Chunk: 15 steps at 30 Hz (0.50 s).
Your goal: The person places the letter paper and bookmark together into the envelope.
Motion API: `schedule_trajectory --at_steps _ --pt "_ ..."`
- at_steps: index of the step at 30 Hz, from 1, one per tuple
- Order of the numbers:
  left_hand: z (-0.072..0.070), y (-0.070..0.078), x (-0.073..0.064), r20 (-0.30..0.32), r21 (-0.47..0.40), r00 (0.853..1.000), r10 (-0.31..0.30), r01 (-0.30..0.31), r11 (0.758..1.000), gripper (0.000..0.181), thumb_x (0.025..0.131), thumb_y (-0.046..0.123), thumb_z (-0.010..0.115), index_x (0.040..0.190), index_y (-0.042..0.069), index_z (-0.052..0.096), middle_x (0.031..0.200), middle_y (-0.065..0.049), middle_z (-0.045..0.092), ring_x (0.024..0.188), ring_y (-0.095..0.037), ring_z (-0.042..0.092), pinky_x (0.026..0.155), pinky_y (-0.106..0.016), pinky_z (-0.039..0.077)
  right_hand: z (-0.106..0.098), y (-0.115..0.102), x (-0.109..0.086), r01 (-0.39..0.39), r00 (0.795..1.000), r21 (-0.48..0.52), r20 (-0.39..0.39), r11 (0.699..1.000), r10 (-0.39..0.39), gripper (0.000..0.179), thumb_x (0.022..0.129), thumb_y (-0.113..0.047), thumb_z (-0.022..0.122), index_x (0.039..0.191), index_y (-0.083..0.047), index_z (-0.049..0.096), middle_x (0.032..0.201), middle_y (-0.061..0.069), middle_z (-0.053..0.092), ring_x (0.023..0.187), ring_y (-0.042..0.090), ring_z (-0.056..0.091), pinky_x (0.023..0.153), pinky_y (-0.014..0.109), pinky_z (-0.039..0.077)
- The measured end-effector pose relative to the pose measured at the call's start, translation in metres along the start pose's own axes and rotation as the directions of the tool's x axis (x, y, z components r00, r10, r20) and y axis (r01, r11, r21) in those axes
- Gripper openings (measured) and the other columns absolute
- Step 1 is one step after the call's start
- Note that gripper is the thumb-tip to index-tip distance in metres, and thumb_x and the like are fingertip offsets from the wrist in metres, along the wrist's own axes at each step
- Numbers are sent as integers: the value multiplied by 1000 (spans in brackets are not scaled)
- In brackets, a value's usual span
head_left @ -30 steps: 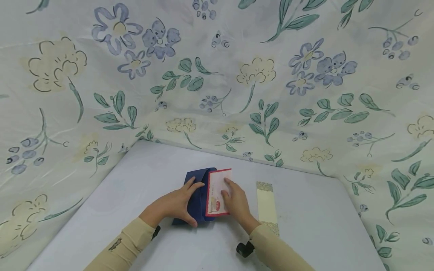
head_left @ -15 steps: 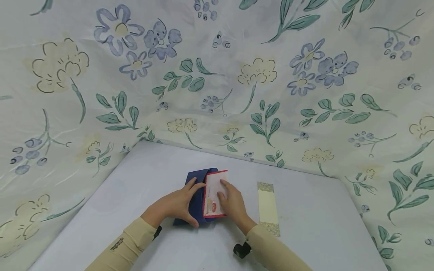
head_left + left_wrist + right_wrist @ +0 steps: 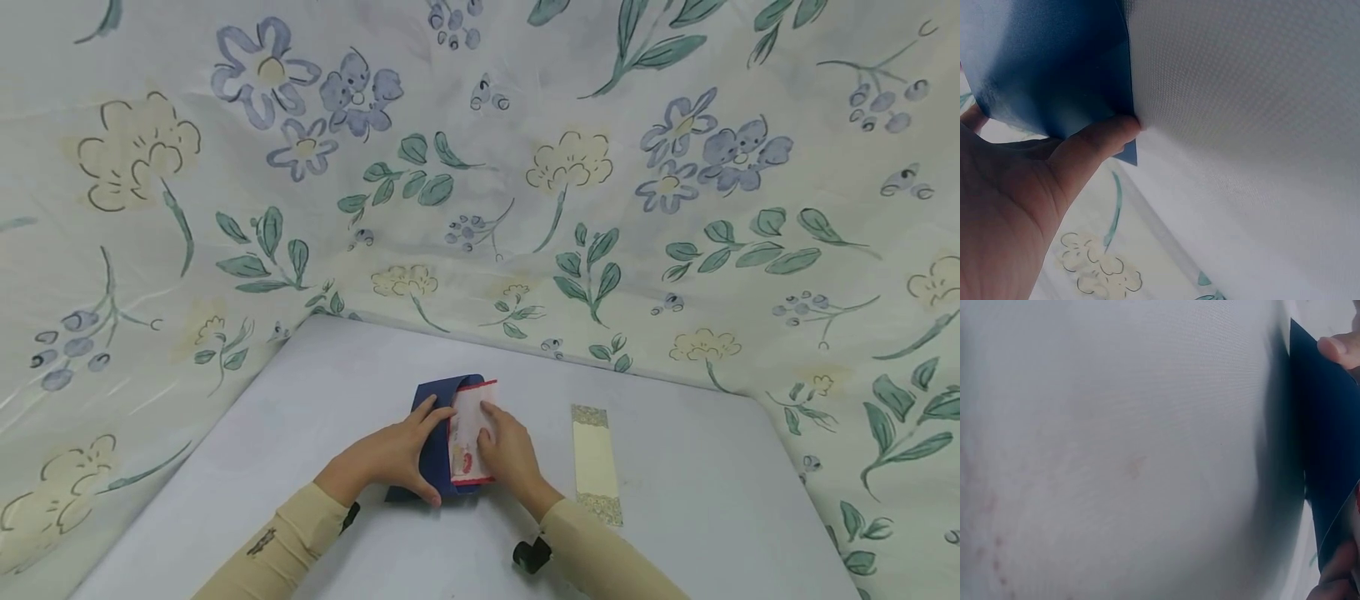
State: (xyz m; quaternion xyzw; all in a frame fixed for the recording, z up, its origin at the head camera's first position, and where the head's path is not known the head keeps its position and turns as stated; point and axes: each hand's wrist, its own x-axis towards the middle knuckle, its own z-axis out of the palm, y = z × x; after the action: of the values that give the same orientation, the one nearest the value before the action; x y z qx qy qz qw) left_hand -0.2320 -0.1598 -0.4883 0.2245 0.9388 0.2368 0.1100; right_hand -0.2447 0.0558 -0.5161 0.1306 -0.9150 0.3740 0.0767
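Card (image 3: 467,429), pale with red edging, lies across the right part of a dark blue envelope (image 3: 433,458), its left edge at the opening; how far it reaches inside cannot be told. The left hand (image 3: 386,454) grips the envelope, thumb along the near edge, while the right hand (image 3: 513,454) pinches the card's right side. A cream strip with glittery ends (image 3: 596,462) rests apart on the white table (image 3: 697,475).

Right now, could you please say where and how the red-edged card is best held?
Probably pinch the card along its right edge, from the right: it is thin, and that edge juts past the blue envelope, which the left hand holds.
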Motion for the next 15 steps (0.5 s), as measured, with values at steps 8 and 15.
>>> schedule_trajectory --at_steps 8,15 --pt "-2 3 -4 4 -2 1000 7 -7 1000 127 58 58 96 158 20 26 164 -29 15 134 -53 46 102 -63 45 0 -2 -3 14 1000 6 -10 1000 -13 41 94 -7 65 135 -4 64 130 17 67 124 33 62 104 49 48" --pt "-2 2 -3 4 -6 1000 4 -4 1000 126 58 57 96 158 22 27 165 -29 14 135 -53 45 103 -63 44 2 -1 -2 24 1000 -5 -9 1000 -24 41 92 -10 68 132 -2 66 124 18 69 118 34 64 100 49 50"
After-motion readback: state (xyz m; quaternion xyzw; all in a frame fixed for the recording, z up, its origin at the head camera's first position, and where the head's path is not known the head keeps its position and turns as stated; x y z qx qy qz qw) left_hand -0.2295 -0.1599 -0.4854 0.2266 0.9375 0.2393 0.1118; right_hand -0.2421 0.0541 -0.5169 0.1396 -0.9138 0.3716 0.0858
